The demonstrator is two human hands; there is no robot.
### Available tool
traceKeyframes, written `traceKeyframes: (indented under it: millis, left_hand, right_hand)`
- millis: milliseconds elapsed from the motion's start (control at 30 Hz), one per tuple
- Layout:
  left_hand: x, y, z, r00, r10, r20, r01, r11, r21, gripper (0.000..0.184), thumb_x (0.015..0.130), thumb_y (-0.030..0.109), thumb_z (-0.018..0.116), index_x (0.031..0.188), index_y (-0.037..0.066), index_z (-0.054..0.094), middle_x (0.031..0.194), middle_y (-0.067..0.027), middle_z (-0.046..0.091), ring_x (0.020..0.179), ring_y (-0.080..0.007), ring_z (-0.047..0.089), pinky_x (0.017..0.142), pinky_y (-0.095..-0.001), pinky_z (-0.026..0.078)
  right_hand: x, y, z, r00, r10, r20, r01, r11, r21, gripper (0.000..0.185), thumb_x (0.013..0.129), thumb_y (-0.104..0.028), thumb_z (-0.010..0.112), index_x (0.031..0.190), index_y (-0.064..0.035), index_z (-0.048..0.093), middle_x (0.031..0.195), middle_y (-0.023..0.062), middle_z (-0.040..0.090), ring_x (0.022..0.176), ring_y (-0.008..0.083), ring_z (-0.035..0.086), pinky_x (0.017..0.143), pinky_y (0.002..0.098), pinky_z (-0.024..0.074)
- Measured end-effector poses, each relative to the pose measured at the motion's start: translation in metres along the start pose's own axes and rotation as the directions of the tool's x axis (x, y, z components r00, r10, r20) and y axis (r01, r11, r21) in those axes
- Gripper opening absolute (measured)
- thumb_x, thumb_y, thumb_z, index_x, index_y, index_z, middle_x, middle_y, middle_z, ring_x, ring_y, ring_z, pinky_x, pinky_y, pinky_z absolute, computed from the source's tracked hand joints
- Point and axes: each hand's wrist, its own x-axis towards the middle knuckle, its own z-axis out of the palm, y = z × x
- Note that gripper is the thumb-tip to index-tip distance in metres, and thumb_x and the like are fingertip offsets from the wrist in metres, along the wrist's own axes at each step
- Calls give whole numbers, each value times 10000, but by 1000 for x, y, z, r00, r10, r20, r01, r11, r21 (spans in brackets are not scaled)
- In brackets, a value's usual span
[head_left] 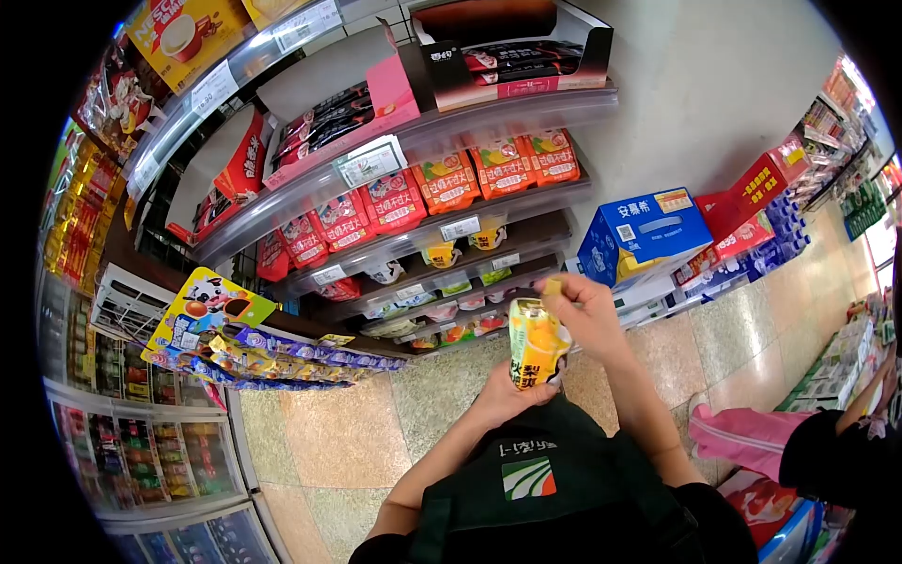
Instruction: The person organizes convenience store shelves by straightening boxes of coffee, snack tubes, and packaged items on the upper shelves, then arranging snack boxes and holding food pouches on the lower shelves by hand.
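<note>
My left hand point(508, 397) is wrapped around the lower part of a yellow and white snack pouch point(537, 344) with pictures of yellow fruit and black lettering. The pouch stands upright in front of my dark green apron point(573, 475). At its top right, my right hand point(590, 318) has thumb and fingers closed on a small yellow piece point(552, 287). Whether that piece is joined to the pouch cannot be made out. The back of the pouch is hidden.
A shelf rack point(526, 105) holds boxes and rows of orange and red packets point(446, 183). Candy packs hang on a yellow display card point(202, 305) at left. A blue carton point(646, 235) is stacked beyond my right hand. Another person in pink trousers point(747, 434) is at right.
</note>
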Motion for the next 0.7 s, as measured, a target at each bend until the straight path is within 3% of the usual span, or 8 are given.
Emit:
traceKeyframes:
  millis: [67,133,167,300,367,500,600,700]
  left_hand:
    - [1,-2,3,999,-30,-46,26,996,-91,358,767,83,721,1072,23,542,902,-19,600,791,-122,574,734,-268,475]
    - [8,-11,2,945,17,-327,-53,993,-103,376,752,65,732,1078,28,548,904,-14,605,792,-117,577,739,-261,471]
    - [9,-11,4,928,39,-371,-84,991,-105,371,735,24,727,1069,34,565,909,-8,612,806,-110,580,743,-259,471]
    - [24,-24,-2,914,-14,-406,38,998,51,350,723,9,712,1046,33,578,925,-7,614,833,-104,579,750,-260,472]
    - [31,-32,-5,949,-17,-314,111,953,283,328,714,13,705,1022,25,593,925,-15,618,846,-107,582,758,-260,472]
    - [54,-48,-7,957,15,-288,74,953,295,432,714,38,723,1106,21,543,963,-39,615,868,-112,583,779,-259,471]
    - [67,-61,-12,939,75,-335,6,972,234,568,714,71,744,1200,19,456,1002,-62,586,902,-137,570,803,-276,472]
    - [54,-80,-32,833,66,-549,73,971,228,568,736,167,746,1173,-10,429,969,-105,559,876,-185,561,803,-303,472]
  right_hand:
    - [-2,21,-8,999,-41,0,41,986,160,254,873,-62,557,1116,12,549,912,38,625,826,63,554,717,203,441]
    - [-16,41,-19,975,183,126,-200,969,143,307,890,-103,560,1174,4,513,970,39,613,884,83,557,759,219,445]
    - [-17,50,-22,972,145,185,-181,964,193,311,901,-151,566,1169,2,527,993,40,610,909,97,557,772,235,450]
    - [-30,84,-18,959,259,117,-276,945,177,296,912,-169,554,1147,9,547,950,19,619,857,88,566,752,237,453]
    - [-27,83,-16,960,278,36,-277,917,288,260,916,-157,544,1113,10,566,927,15,621,830,77,562,739,228,447]
    - [-5,121,-36,931,353,93,-365,890,273,190,916,-130,534,1037,5,587,872,5,611,784,79,551,704,226,442]
    - [19,132,-42,880,473,54,-444,774,452,129,913,-115,526,937,-9,595,799,-7,583,724,83,532,662,225,432]
    - [73,161,-57,908,393,-145,-297,849,437,131,897,-137,545,823,-39,589,685,-23,511,612,58,451,553,204,358]
